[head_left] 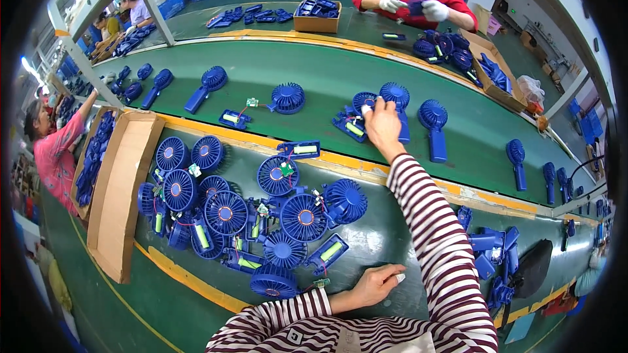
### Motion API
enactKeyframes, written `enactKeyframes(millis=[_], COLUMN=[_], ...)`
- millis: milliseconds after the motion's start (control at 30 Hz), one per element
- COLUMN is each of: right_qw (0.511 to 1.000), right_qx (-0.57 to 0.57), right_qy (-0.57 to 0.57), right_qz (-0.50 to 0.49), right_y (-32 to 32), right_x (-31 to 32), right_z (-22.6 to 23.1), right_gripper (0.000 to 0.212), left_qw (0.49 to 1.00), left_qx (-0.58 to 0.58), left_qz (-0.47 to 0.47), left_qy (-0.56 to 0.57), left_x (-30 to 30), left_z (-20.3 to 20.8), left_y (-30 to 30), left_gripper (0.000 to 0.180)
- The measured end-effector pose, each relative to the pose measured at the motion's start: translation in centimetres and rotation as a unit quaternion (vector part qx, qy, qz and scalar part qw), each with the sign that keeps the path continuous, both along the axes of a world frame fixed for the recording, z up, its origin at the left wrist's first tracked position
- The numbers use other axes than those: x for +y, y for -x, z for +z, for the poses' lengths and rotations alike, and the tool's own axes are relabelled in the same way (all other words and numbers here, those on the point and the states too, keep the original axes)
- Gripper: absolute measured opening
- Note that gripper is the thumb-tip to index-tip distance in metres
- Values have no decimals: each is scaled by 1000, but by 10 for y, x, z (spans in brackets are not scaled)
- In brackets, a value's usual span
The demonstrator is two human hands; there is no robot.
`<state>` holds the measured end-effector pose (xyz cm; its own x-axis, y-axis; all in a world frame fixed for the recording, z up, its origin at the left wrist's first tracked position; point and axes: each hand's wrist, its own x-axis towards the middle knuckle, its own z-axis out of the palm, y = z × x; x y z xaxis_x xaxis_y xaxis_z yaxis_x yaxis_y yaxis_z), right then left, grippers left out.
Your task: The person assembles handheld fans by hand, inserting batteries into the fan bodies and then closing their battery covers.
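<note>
R hand (384,127), approx 2 o'clock of view ctr, is at the open fan (362,99) on the belt (275,65), 1 o'clock; can't tell if clamped. L hand (373,287), 5 o'clock, grip unclear. Lifting w/o battery case (353,128) might strain wiring.

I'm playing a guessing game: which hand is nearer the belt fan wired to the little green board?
Right. The right hand is over the belt, right of that fan; the left hand is farther off, down at the table.
</note>
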<state>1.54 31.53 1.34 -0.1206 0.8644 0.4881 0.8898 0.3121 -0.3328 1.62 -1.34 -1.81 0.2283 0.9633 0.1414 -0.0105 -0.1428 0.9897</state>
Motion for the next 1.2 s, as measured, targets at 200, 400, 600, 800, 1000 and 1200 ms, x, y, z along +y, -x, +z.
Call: enactKeyframes(millis=[200,400,600,800,1000,1200], right_qw=[945,940,649,576,740,789], right_qx=[100,229,704,751,643,583], right_qy=[284,226,273,285,152,149], right_qz=[-132,-115,95,154,123,121], right_y=[26,-3,-29,-85,-100,-101], right_x=[10,-11,-92,-187,-218,-227], right_z=[23,15,34,19,-32,-19], right_gripper=[93,94,34,38,57,64], left_qw=[999,1000,999,997,995,977], left_qx=[3,24,42,35,33,145], left_qz=[29,-9,8,16,-26,-158], left_qy=[-19,7,10,-69,-86,11], left_x=[-1,-3,-4,-4,-4,-10], left_z=[8,7,2,-6,2,66], left_y=[3,0,2,-3,-3,24], left_gripper=[23,21,22,21,21,18])
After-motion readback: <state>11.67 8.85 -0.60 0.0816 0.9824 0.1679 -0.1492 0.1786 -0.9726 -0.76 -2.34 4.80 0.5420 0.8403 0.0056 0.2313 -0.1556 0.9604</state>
